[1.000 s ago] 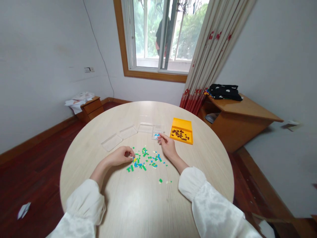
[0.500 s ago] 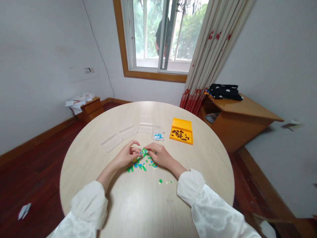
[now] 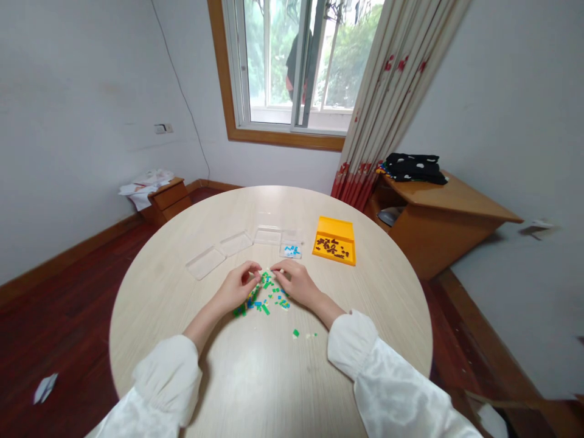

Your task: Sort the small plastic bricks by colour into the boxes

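Presently, small coloured pieces (image 3: 258, 304) lie on the tabletop (image 3: 264, 377) between left hand (image 3: 239, 286) and right hand (image 3: 295, 283), spreading nearside; left overlaps their edge. Both are curled; whether clamped on anything, I cannot tell.

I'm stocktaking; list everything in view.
Round wooden table: one, pale, centre
Small plastic pieces: many, green, blue, yellow, table middle
Plastic trays: about four, clear, behind pieces
Open plastic box: one, yellow, right
Plastic bits: many, brown in box, blue in tray
Sliding window: one, brown frame, back
Patterned curtain: one, cream, red, right
Wooden desk: one, brown, right
Folded cloth: one, black, desk
Drawer cabinet: one, brown, left
Left hand, right hand: one each, near pieces
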The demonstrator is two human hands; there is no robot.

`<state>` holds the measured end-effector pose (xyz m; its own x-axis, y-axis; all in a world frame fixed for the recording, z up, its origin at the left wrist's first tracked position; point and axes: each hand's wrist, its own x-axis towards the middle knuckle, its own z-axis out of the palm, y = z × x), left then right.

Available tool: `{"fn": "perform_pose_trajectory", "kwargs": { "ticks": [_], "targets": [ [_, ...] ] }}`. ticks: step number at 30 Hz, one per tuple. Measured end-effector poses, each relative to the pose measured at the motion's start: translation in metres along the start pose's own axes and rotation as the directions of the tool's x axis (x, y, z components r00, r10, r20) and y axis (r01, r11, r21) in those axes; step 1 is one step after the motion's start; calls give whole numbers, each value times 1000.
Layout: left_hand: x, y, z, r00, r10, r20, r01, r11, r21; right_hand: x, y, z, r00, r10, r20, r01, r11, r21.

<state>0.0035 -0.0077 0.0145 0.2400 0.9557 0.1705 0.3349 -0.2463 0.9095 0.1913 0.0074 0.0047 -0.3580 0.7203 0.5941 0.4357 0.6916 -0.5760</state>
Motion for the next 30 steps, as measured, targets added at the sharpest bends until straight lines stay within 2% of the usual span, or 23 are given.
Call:
{"fn": "perform_pose_trajectory", "kwargs": {
  "ticks": [2, 4, 6, 9, 12, 20, 30],
  "targets": [
    [0, -4, 0, 989, 147, -11, -141, 966, 216, 1, 7, -3, 988, 101, -120, -100, 995, 16],
    [-2, -7, 0, 970, 243, 32, -239, 908, 345, 3, 15, -7, 952, 210, -224, -205, 978, 46],
    [-4, -8, 0, 960, 264, 89, -277, 867, 415, 4, 24, -10, 905, 306, -297, -294, 952, 85],
    [-7, -8, 0, 955, 244, 168, -295, 829, 475, 4, 37, -13, 849, 402, -344, -375, 916, 145],
    [-8, -8, 1, 950, 226, 214, -305, 808, 503, 3, 48, -13, 821, 447, -356, -410, 895, 178],
    [-8, -13, 1, 947, 224, 229, -315, 787, 531, 0, 59, -9, 818, 458, -348, -430, 889, 160],
    [-5, -14, 1, 943, 256, 212, -332, 771, 544, 0, 54, -10, 848, 430, -310, -413, 902, 123]
  ]
}}
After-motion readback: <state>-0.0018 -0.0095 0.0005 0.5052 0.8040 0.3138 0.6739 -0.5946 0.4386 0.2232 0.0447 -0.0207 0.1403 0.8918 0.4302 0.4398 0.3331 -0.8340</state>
